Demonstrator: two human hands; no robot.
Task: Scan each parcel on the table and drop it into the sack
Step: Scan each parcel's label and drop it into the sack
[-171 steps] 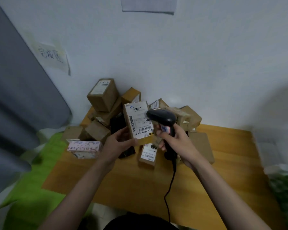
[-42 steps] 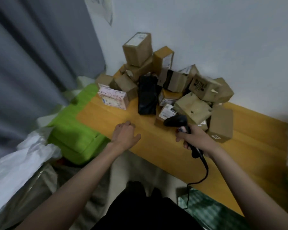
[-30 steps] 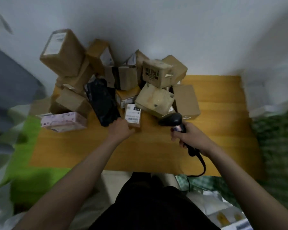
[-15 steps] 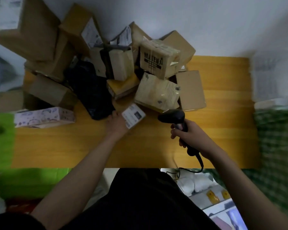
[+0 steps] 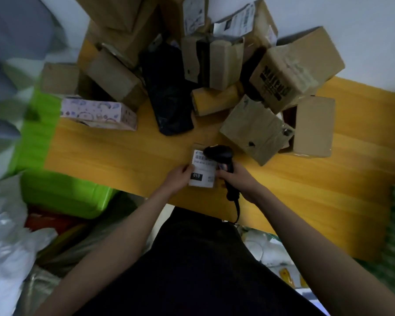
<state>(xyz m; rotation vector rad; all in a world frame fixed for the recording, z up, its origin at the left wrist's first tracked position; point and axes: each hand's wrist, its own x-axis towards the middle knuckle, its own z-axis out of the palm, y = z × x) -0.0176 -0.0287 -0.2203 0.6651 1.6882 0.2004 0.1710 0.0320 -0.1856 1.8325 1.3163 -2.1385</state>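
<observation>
Small white-labelled parcel [image 5: 202, 171] w/ a barcode and a black "010" patch is held label-up above the near edge of the orange wooden table [image 5: 114, 153], roughly centre of view. Left hand [image 5: 180, 178] grips its left side, thumb curled over the label's left edge, other fingers hidden under the parcel. Forearm comes in from lower left, wrist about straight. Right hand [image 5: 238, 179] is wrapped round the handle of a black handheld barcode scanner [image 5: 222, 159]; fingers closed tight on it, scanner head sitting over the parcel's upper right corner, touching or just above, can't tell which. Scanner cable [image 5: 237, 209] drops off the near table edge toward the person's lap. Both hands nearly meet, right knuckles just beside the parcel's right edge.

Room: bare tabletop to the left of the hands and to the right. Behind, near but apart from the hands, a heap of brown cardboard boxes [image 5: 258, 131] against the white wall [image 5: 362, 30], w/ a black plastic mailer bag [image 5: 169, 94] and a pale patterned box [image 5: 96, 112] at front left. Left of the table a bright green plastic bin [image 5: 62, 195] butts the table's left edge; white plastic sack [image 5: 7, 245] lies lower left, below table level.
</observation>
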